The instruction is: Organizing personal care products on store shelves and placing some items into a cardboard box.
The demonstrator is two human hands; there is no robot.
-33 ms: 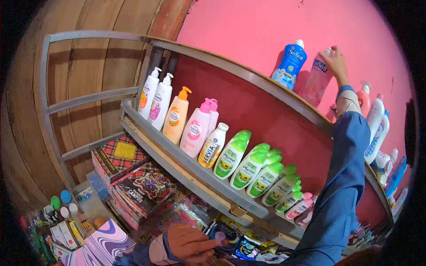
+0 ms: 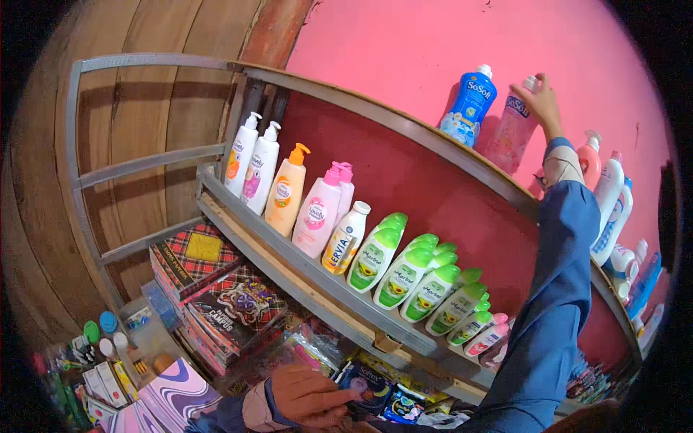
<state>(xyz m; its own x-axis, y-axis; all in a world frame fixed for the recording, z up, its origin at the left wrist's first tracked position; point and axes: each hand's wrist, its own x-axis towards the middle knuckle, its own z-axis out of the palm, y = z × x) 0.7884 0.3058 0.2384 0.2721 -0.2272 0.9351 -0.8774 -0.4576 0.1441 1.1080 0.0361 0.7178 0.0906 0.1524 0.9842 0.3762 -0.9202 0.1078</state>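
On the upper shelf, my right hand point(image 2: 544, 108) grips a clear pink bottle point(image 2: 510, 139) near its white cap, fingers over the top. The bottle tilts a little and appears to rest on the shelf board. Just left of it stands a blue bottle point(image 2: 469, 107) with a white cap. My left hand point(image 2: 310, 397) is low at the front with its index finger stretched out. Its fingertip lies by a dark blue packet point(image 2: 367, 382), and I see nothing held in it.
Pump bottles point(image 2: 286, 191) and green-capped white bottles point(image 2: 406, 278) line the lower shelf. More bottles point(image 2: 612, 195) stand right of my arm. Stacked books point(image 2: 234, 303) and a purple patterned item point(image 2: 177, 393) lie at lower left. A metal frame point(image 2: 148, 162) borders the wooden wall.
My right hand and the pink bottle have shifted very slightly left. The left hand stays where it was.
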